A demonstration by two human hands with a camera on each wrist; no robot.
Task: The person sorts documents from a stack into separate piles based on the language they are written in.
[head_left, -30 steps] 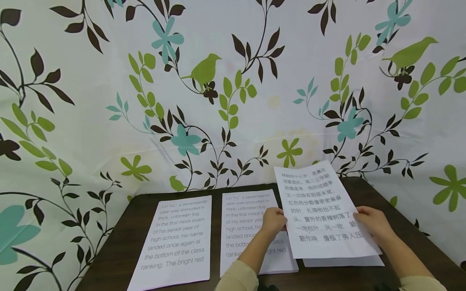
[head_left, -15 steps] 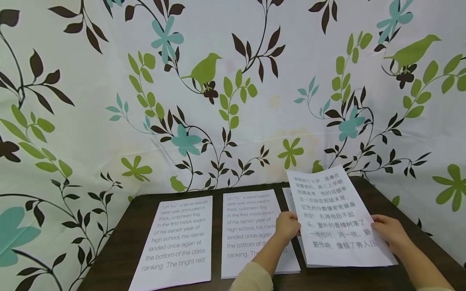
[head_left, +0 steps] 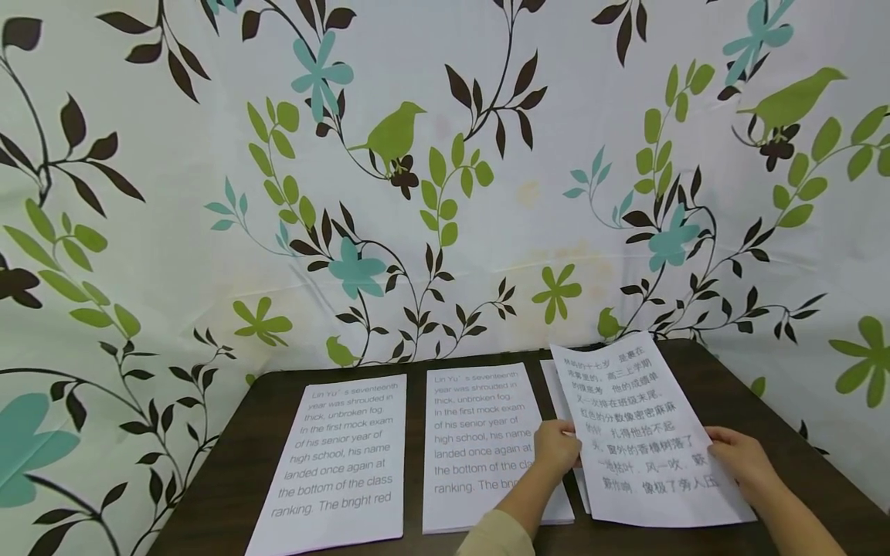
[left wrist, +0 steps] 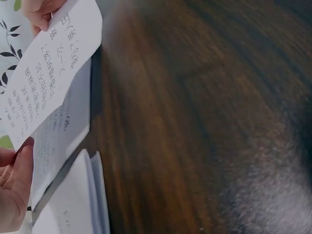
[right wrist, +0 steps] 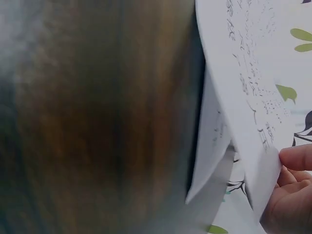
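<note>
A sheet of paper point(head_left: 640, 440) printed with Chinese characters is held between both hands at the right of the table, raised and tilted. My left hand point(head_left: 558, 450) pinches its left edge, and my right hand point(head_left: 744, 459) pinches its right edge. The left wrist view shows the left thumb and fingers point(left wrist: 22, 170) on the sheet's edge, and the right wrist view shows the right hand point(right wrist: 295, 185) at the opposite edge. Beneath the held sheet lies another paper point(head_left: 549, 378), mostly covered; only its left strip shows in the head view.
Two stacks of English-printed paper lie on the dark wooden table point(head_left: 229, 463): a left stack point(head_left: 341, 455) and a middle stack point(head_left: 480, 440), next to the left hand. Behind the table hangs a white cloth point(head_left: 445, 293) patterned with leaves and birds.
Both hands have moved the Chinese-printed sheet to the right and then lowered it toward the table's front. More of the middle stack and the paper beneath shows now.
</note>
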